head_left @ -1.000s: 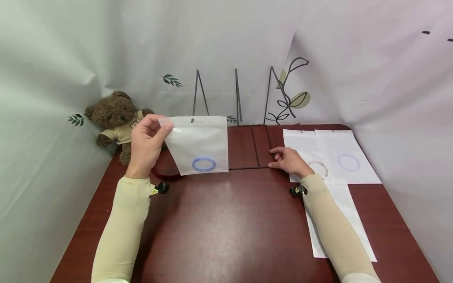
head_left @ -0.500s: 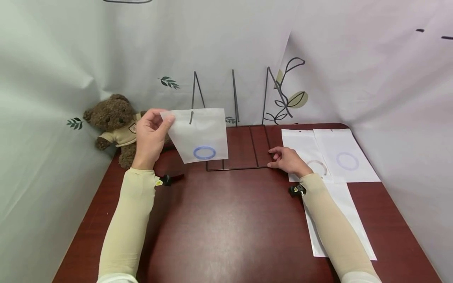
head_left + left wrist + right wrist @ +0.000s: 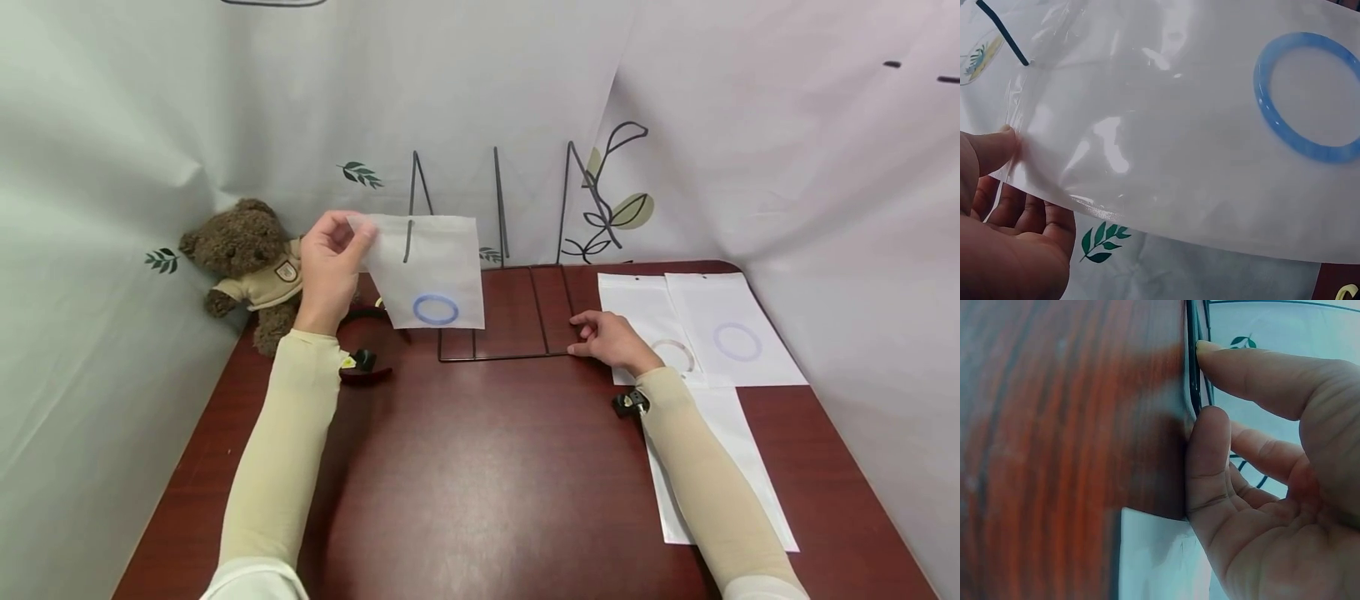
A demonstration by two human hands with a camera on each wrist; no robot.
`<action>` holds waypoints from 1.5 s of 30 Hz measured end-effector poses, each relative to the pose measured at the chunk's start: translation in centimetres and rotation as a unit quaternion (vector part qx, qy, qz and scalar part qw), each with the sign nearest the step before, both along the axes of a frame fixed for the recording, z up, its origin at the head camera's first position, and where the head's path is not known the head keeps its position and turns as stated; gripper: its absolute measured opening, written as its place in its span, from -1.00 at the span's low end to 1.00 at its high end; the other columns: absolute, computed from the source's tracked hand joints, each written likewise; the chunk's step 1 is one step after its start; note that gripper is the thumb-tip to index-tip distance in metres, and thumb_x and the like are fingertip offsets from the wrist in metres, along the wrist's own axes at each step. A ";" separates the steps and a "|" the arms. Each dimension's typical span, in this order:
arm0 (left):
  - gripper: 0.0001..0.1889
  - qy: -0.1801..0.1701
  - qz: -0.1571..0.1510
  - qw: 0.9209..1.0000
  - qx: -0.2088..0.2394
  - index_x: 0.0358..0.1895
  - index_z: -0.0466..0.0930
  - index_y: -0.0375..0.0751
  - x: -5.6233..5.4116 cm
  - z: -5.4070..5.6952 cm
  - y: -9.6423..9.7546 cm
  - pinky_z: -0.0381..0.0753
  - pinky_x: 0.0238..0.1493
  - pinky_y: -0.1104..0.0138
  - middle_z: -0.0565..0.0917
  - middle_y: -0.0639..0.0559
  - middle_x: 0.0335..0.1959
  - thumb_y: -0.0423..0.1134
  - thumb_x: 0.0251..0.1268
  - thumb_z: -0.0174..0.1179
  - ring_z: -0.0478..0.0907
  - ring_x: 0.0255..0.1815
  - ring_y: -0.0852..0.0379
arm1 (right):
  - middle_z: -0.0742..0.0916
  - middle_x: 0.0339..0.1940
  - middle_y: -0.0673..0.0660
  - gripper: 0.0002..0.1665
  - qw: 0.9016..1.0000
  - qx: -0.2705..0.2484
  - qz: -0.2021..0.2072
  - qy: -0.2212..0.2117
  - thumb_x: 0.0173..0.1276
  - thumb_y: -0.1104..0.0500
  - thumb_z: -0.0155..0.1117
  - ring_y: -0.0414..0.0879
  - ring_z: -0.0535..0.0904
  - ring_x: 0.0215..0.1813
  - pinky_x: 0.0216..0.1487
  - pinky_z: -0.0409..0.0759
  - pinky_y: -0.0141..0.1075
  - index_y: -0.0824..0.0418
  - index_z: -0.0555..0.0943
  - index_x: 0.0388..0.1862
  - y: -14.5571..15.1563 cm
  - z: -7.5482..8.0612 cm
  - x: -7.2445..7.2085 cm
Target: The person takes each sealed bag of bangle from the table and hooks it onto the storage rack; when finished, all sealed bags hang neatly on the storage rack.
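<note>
My left hand (image 3: 330,271) pinches the upper left corner of a clear-fronted white zip bag (image 3: 1147,187), thumb in front. Inside its lower part lies a blue bangle (image 3: 1263,94). The black wire rack (image 3: 517,358) stands on the table, several angled hooks rising from it. Its left hook (image 3: 408,242) passes through the hole at the bag's top, and the tip sticks out in front. My right hand (image 3: 615,342) holds the rack's front right corner between thumb and forefinger, as the right wrist view also shows. The bag hides part of the rack's left side.
Two more white bags (image 3: 637,321) with bangles lie at the right, over another white bag (image 3: 738,450) under my right forearm. A brown teddy bear (image 3: 240,242) sits back left. A dark red curved item (image 3: 367,377) lies below my left wrist. White cloth walls surround the table.
My left hand has lifted the bag and carried it back and slightly right. The left hook's tip now comes through the bag's hole, longer than before. My right hand has stayed put.
</note>
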State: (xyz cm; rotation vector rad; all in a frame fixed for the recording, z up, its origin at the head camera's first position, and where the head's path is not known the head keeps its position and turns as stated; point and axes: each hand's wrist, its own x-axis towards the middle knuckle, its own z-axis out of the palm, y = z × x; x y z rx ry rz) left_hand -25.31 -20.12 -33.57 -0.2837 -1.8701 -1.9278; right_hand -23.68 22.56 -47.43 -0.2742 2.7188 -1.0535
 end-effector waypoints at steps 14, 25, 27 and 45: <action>-0.91 0.006 0.027 0.999 0.046 -0.22 0.69 -0.19 -2.3 0.6 0.8 0.62 -0.16 0.38 0.76 -0.01 -0.22 -0.31 0.38 0.44 0.65 -0.26 0.17 | 0.68 -0.19 0.14 -0.34 1.000 -0.003 0.000 -0.005 0.28 0.13 0.58 -0.03 0.55 -0.20 -0.04 0.49 -0.19 0.28 0.62 0.34 0.1 0.1 0.1; -0.93 -0.003 0.039 0.997 0.065 -0.23 0.68 -0.15 -4.4 0.5 1.3 0.61 0.01 0.35 0.76 0.02 -0.19 -0.35 0.42 0.39 0.68 -0.14 0.15 | 0.67 -0.16 0.15 -0.33 1.000 -0.001 -0.004 -0.015 0.31 0.12 0.57 -0.02 0.54 -0.17 -0.03 0.49 -0.19 0.26 0.61 0.36 0.1 0.0 0.0; -0.94 -0.002 0.042 0.997 0.068 -0.21 0.69 -0.15 -4.8 0.4 1.3 0.61 0.04 0.34 0.76 0.03 -0.19 -0.35 0.42 0.39 0.68 -0.12 0.14 | 0.67 -0.16 0.15 -0.33 1.000 0.000 -0.005 -0.014 0.31 0.12 0.57 -0.02 0.54 -0.17 -0.04 0.49 -0.19 0.26 0.61 0.36 0.1 0.1 0.0; -0.94 -0.011 0.063 0.995 0.072 -0.20 0.71 -0.11 -5.4 0.2 1.5 0.61 0.00 0.34 0.75 0.05 -0.20 -0.31 0.40 0.42 0.67 -0.15 0.16 | 0.68 -0.16 0.15 -0.34 1.000 0.002 0.001 -0.009 0.30 0.11 0.57 -0.04 0.54 -0.17 -0.05 0.48 -0.21 0.27 0.62 0.35 0.1 0.2 -0.2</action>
